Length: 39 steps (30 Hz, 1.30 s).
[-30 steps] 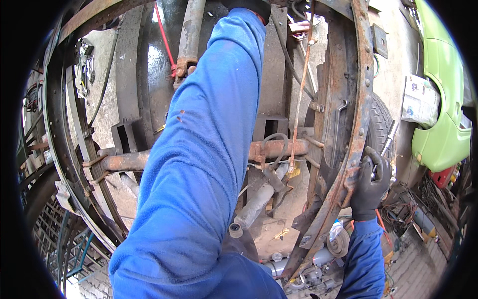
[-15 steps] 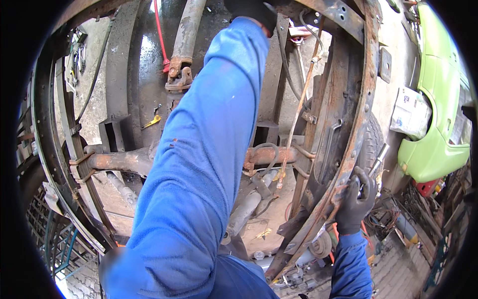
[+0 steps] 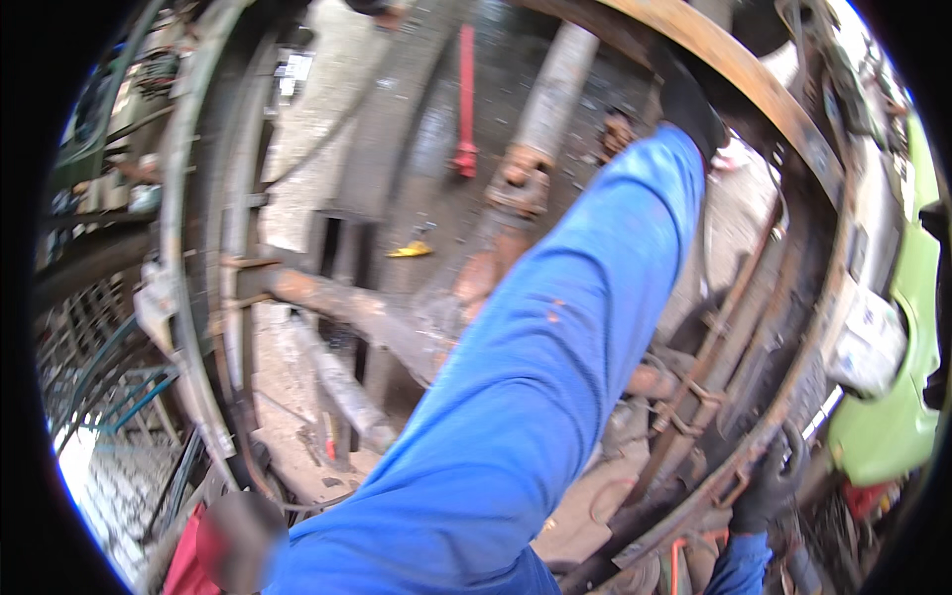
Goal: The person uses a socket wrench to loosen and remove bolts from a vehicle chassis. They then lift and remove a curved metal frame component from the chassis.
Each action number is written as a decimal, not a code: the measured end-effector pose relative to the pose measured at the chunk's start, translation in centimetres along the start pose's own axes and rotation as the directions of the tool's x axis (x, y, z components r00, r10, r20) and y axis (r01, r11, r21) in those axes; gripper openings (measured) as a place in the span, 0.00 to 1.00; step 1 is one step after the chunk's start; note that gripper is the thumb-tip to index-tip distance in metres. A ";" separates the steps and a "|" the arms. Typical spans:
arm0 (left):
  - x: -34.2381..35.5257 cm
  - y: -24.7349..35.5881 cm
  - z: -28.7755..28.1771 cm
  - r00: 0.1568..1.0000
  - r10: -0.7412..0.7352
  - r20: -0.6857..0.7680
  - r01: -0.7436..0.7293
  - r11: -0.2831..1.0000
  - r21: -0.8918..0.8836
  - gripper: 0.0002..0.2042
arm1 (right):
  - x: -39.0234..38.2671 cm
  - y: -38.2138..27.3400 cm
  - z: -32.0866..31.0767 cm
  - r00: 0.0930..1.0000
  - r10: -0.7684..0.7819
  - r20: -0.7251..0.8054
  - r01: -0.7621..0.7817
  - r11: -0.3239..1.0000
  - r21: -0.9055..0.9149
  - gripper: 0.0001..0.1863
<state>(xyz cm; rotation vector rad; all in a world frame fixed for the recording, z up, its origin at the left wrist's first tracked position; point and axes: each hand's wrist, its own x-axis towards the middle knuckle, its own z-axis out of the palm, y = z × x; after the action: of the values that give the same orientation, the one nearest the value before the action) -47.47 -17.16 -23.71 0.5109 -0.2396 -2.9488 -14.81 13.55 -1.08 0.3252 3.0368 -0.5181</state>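
My left arm, in a blue sleeve, stretches across the middle of the view. My left hand (image 3: pixel 690 107), in a black glove, is at the rusty cross-beam (image 3: pixel 734 64) of a vehicle chassis; its fingers are hidden. At the lower right my right hand (image 3: pixel 770 484), also black-gloved, is curled beside the rusty side rail (image 3: pixel 783 397). A shiny metal rod (image 3: pixel 822 414) sticks up from this hand, its lower end hidden in the glove. Beneath my left arm run a rusty axle (image 3: pixel 337 297) and a drive shaft (image 3: pixel 557 94). The picture is smeared by motion.
The left side rail (image 3: pixel 183 198) curves along that side. A red bar (image 3: pixel 466 104) and a small yellow tool (image 3: pixel 410 249) lie on the floor inside the chassis. A green car body panel (image 3: pixel 883 436) stands at the far right. Something red (image 3: pixel 203 555) shows at bottom left.
The whole view has turned and shifted, so the chassis and both arms appear farther right. My right hand appears lower, still with the metal rod. My left hand remains at the cross-beam.
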 end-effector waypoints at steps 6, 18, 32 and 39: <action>-2.7 11.2 -3.5 0.938 0.241 -0.249 -0.225 0.970 0.093 0.32 | 0.1 0.3 0.5 1.000 0.012 0.006 -0.012 0.994 0.108 0.17; -0.4 31.5 4.3 0.781 0.564 -0.271 -0.425 0.796 0.430 0.38 | 0.3 -0.9 0.0 0.988 0.133 0.082 -0.136 0.990 0.026 0.17; -0.9 31.4 0.3 0.802 0.565 -0.192 -0.443 0.780 0.442 0.33 | 0.1 -0.9 0.3 0.998 -0.069 0.016 0.069 0.997 -0.036 0.16; -1.4 31.7 -1.5 0.792 0.567 -0.225 -0.393 0.756 0.524 0.30 | 0.2 -1.2 0.2 0.999 -0.044 0.002 0.044 0.999 0.023 0.14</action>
<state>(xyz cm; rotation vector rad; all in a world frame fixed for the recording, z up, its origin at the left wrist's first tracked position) -42.19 -48.17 -18.99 0.8938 -0.8808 -2.2095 -15.31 12.41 -0.88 0.2585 3.0442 -0.5565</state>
